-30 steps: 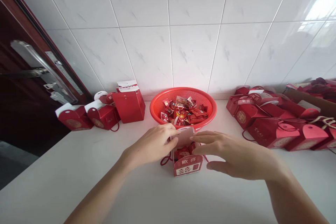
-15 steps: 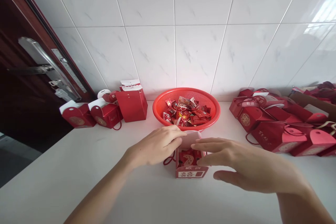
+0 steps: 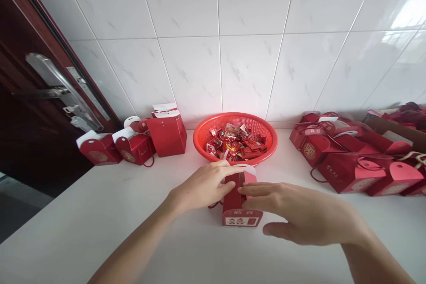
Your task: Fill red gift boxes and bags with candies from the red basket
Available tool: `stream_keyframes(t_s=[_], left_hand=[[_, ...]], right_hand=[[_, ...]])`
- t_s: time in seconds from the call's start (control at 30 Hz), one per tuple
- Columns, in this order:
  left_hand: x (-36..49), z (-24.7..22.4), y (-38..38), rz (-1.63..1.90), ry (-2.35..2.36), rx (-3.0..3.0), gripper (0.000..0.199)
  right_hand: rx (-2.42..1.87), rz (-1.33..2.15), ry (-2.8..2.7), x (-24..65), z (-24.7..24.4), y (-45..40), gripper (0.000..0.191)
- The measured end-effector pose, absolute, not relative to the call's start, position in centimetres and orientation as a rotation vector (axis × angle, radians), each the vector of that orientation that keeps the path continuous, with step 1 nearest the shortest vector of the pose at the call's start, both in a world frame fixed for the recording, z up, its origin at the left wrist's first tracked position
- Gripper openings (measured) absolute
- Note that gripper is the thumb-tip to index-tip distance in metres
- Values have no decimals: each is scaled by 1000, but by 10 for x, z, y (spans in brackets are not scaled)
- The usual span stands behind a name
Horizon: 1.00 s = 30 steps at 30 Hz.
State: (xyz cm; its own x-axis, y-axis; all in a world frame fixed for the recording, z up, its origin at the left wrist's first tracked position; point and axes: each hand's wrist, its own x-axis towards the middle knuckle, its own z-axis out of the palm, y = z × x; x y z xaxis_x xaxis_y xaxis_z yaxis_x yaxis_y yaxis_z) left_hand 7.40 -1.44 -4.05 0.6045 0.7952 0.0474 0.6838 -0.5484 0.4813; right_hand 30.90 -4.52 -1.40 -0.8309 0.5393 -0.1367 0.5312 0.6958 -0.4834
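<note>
A small red gift box (image 3: pixel 242 217) with white-edged tabs and a red cord stands on the white tabletop in front of me. Its left side panel (image 3: pixel 232 196) is folded inward over the top, leaving a dark gap beside the right panel. My left hand (image 3: pixel 203 186) lies against that left panel, thumb on it and fingers stretched toward the rear tab. On the right side, my right hand (image 3: pixel 296 213) reaches across with flat, spread fingers touching the right panel; its thumb is apart. The box's contents are mostly covered.
Behind the box sits a red plastic basket (image 3: pixel 197 138) of wrapped sweets (image 3: pixel 234 146). Several red boxes (image 3: pixel 135 148) stand at left, near a dark door with a metal handle (image 3: pixel 63 82). More red boxes (image 3: pixel 353 173) crowd the right, beside a cardboard carton (image 3: pixel 382 123). A tiled wall is behind.
The box's left panel has folded inward, hiding the red packets that showed inside. My left hand has moved slightly right with it; my right hand has shifted a little left.
</note>
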Motion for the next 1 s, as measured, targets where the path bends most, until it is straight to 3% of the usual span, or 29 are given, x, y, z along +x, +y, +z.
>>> stream_keyframes(t_s=[0.13, 0.6, 1.0], left_hand=[[72, -47, -17, 401, 1205, 2392, 50], [70, -110, -27, 821, 1261, 2250, 35], [72, -120, -25, 928, 1261, 2129, 32]], right_hand=[[-903, 866, -2890, 306, -16, -42, 37], [-787, 918, -2881, 294, -38, -31, 36], [-793, 869, -2979, 291, -33, -27, 28]])
